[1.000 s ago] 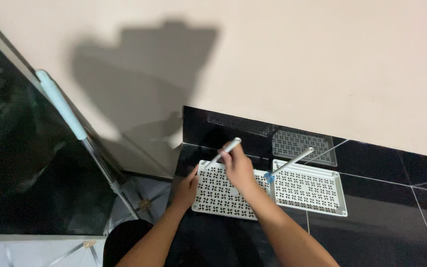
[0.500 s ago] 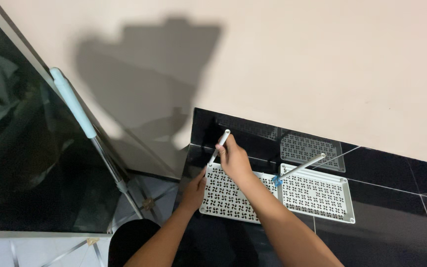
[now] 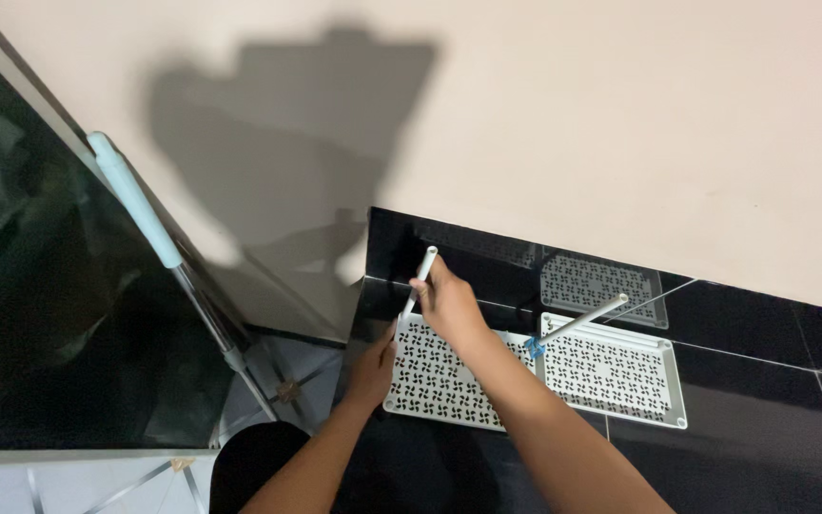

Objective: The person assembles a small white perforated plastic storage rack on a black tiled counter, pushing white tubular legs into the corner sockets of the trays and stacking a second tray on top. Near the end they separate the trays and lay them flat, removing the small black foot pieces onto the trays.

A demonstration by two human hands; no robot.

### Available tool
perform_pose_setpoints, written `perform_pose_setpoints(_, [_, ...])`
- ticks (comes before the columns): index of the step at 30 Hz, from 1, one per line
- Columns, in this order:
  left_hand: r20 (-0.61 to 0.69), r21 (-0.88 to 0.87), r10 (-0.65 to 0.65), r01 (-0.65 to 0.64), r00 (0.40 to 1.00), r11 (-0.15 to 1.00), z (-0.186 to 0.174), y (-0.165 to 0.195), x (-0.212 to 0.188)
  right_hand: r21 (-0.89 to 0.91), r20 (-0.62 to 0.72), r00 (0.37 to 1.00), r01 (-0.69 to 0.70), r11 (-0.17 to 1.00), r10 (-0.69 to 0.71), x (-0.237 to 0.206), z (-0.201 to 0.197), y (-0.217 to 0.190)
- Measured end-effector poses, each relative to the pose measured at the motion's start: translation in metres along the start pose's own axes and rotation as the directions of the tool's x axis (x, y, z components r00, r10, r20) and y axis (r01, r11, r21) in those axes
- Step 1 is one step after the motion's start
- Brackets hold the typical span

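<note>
A white perforated shelf panel [image 3: 611, 376] lies flat on a glossy black tiled floor [image 3: 763, 457] by the wall. My left hand [image 3: 373, 366] presses on the panel's near left edge. My right hand [image 3: 449, 303] grips a white tube [image 3: 420, 271] that stands almost upright at the panel's far left corner. A second white tube [image 3: 577, 319] rises slanted from a blue fitting [image 3: 533, 348] near the panel's middle.
A beige wall [image 3: 573, 124] carries my shadow. A mop handle with a pale green grip [image 3: 135, 200] leans against a dark glass panel [image 3: 40, 314] on the left. Patterned tiles [image 3: 283, 385] show at the lower left.
My right hand has brought the white tube from a slant to almost upright over the panel's far left corner. The view shifted slightly; my left hand stayed on the panel's edge.
</note>
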State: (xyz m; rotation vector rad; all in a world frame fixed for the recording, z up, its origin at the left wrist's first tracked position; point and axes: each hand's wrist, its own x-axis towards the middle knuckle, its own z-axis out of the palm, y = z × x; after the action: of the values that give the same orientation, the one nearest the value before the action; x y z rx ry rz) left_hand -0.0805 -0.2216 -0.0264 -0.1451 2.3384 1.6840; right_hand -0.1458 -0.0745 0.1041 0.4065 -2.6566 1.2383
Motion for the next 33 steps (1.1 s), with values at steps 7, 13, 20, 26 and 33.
perform_pose_setpoints(7, [-0.070,-0.114,0.258,-0.264,0.964,0.958,0.006,-0.003,-0.001,-0.032,0.003,0.998,-0.060,0.998,0.060,-0.006,0.008,0.009])
perform_pose_setpoints(13, [-0.105,0.079,0.206,-0.199,0.973,0.977,0.011,0.008,-0.009,-0.030,-0.020,0.998,-0.058,0.998,0.057,-0.046,-0.002,0.014])
perform_pose_setpoints(20, [-0.202,0.643,0.292,-0.098,0.935,0.760,0.016,0.036,-0.029,-0.179,-0.259,0.963,0.025,0.984,-0.072,-0.140,-0.074,0.073])
perform_pose_setpoints(26, [-0.124,0.789,0.669,-0.336,0.733,0.514,0.065,0.057,-0.042,-0.399,-0.404,0.910,-0.264,0.878,0.090,-0.183,-0.144,0.195])
perform_pose_setpoints(33, [0.316,0.264,0.590,-0.666,0.743,0.698,0.185,0.096,-0.059,-0.587,-0.352,0.919,-0.365,0.722,0.178,-0.183,-0.190,0.280])
